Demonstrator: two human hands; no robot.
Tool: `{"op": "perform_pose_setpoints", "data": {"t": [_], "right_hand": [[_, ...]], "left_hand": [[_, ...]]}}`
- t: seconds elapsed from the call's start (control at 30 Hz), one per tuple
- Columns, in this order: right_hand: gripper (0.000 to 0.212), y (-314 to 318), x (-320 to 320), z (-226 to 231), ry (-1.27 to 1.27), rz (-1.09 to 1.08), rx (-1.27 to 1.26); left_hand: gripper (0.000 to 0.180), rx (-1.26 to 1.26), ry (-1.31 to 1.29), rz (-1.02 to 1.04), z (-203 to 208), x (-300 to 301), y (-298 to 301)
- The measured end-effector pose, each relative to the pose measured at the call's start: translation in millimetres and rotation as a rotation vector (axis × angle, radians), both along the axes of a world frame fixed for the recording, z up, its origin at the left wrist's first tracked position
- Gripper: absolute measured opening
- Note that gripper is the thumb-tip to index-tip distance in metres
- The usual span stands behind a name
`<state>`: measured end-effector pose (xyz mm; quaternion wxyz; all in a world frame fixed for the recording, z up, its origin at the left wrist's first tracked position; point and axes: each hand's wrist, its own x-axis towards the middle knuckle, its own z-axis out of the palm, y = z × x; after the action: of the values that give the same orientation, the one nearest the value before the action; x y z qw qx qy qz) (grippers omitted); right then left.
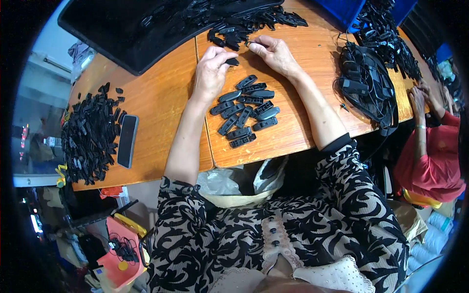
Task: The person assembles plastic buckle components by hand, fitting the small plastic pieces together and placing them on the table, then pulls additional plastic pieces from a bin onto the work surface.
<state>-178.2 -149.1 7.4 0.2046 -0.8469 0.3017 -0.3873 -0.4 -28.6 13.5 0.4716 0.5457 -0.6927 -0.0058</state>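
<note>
My left hand point(211, 73) is closed on a black plastic piece point(232, 62), its pointed end sticking out past the fingertips. Opposite it, my right hand point(274, 52) pinches a small dark part point(247, 44) between thumb and forefinger. Both hands are above the wooden table, just short of a heap of small black plastic parts point(234, 30). Between my forearms lies a group of oblong black plastic housings point(244, 116), some with their hollow ribbed side up, others with the smooth side up.
A large black tray point(122, 36) covers the far left. At the left edge lie another heap of black parts point(90, 139) and a smartphone point(128, 141). To the right are a black mesh bag point(366, 88) and a blue bin point(337, 12). A co-worker in red point(430, 161) sits beyond.
</note>
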Motion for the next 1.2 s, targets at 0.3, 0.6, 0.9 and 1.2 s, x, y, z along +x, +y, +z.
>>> {"op": "perform_pose_setpoints", "data": {"t": [0.3, 0.6, 0.9, 1.2], "right_hand": [[0.021, 25, 7, 9, -0.144, 0.405, 0.834], [0.024, 16, 5, 3, -0.076, 0.459, 0.821], [0.02, 22, 10, 6, -0.169, 0.48, 0.855], [0.016, 23, 5, 27, -0.08, 0.436, 1.067]], "left_hand": [[0.035, 0.2, 0.549, -0.133, -12, 4, -3], [0.027, 0.172, 0.186, -0.063, -13, 5, -2], [0.023, 0.155, 0.191, -0.114, -16, 8, -5], [0.023, 0.192, 0.324, -0.125, -25, 10, -8]]}}
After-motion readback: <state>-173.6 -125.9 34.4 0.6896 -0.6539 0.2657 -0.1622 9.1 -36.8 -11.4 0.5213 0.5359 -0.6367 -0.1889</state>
